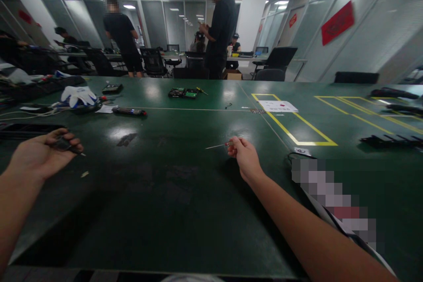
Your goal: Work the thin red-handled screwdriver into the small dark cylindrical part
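Over the left side of the green table, my left hand point(44, 152) is closed round a small dark object point(62, 143), from which a thin pale tip sticks out; its kind is hard to make out. Near the middle, my right hand point(245, 156) pinches a slim screwdriver point(216, 146) by its reddish handle. Its thin metal shaft points left, roughly level above the tabletop, touching nothing. The fingers hide most of that handle. A small pale scrap point(85, 174) lies on the table below my left hand.
White and blue gloves point(78, 96), cables and a dark cylindrical tool point(128, 111) lie at the left. Farther back are green circuit boards point(183, 93) and a yellow screwdriver point(202, 91). Yellow tape point(315, 144) marks rectangles at the right, near a white sheet point(277, 106). People stand behind.
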The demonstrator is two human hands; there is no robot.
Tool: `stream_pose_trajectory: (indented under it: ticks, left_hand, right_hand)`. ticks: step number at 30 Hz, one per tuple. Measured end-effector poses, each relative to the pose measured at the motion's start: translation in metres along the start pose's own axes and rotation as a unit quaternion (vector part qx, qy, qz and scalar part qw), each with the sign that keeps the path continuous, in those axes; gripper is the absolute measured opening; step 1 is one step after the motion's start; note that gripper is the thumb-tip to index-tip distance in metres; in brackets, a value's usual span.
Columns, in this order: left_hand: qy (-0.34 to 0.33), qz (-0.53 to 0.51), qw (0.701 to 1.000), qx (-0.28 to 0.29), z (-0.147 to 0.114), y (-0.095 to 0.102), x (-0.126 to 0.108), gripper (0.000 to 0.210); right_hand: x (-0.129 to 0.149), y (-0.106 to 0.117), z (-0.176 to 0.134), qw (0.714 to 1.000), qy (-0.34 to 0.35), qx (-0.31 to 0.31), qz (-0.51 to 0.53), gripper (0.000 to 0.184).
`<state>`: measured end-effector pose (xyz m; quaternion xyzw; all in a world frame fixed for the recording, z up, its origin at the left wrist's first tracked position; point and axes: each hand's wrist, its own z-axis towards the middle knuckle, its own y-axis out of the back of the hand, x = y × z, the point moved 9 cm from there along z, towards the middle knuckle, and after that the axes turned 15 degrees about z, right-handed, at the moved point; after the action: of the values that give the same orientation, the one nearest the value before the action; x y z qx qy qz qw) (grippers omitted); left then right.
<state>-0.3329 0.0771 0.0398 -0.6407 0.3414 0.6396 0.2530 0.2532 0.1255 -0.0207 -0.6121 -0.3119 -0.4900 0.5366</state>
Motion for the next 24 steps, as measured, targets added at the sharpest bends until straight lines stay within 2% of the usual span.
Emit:
stream_pose_trajectory:
  ticks: [3,7,11,14,19,21,24]
  left_hand:
    - [0.020,-0.050,0.997,0.059,-0.001,-0.019,0.011,0.028]
    - [0.056,-0.016,0.996,0.068,-0.002,-0.035,0.025,0.031]
    - [0.035,0.024,0.996,0.074,-0.015,-0.057,0.015,0.031]
    - [-0.021,0.046,0.988,0.146,-0.039,-0.095,0.000,0.027]
    - [-0.135,0.125,0.949,0.257,-0.091,-0.173,-0.019,0.025]
    - [-0.186,0.188,0.922,0.283,-0.114,-0.203,-0.023,0.029]
    - [-0.268,0.308,0.868,0.283,-0.151,-0.240,-0.026,0.044]
  right_hand:
    - [0.000,0.000,-0.001,1.000,-0.003,-0.001,0.001,0.036]
    - [0.000,-0.001,-0.001,1.000,-0.002,0.001,0.002,0.037]
    - [0.006,-0.007,-0.003,1.000,0.009,0.018,0.002,0.038]
    - [0.015,-0.013,-0.008,0.999,0.024,0.035,-0.005,0.035]
    - [0.024,-0.023,-0.018,0.998,0.029,0.062,0.005,0.032]
    - [0.027,-0.027,-0.020,0.997,0.032,0.073,0.012,0.033]
    - [0.033,-0.031,-0.024,0.995,0.049,0.083,0.003,0.030]
